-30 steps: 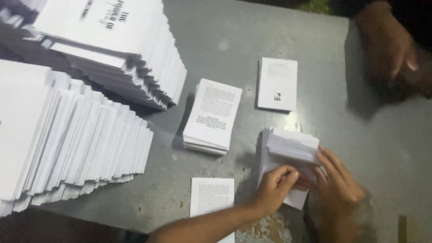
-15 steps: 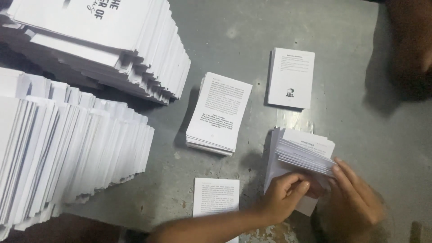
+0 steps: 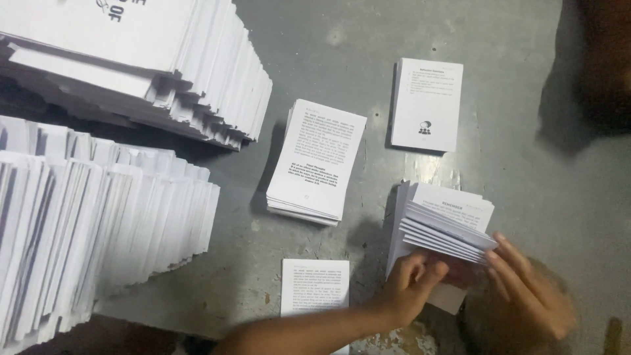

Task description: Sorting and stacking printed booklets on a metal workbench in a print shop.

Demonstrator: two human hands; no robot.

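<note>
Fanned wider than a moment ago, a bundle of printed leaflets (image 3: 439,223) stands on the grey table (image 3: 513,171), left hand (image 3: 407,289) and right hand (image 3: 526,289) gripping its lower edge

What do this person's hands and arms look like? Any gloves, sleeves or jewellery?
Both hands are bare: no gloves on the left hand or the right hand. The left forearm is uncovered, no sleeve in view. No rings or watch can be made out, though the right hand is somewhat blurred.
</note>
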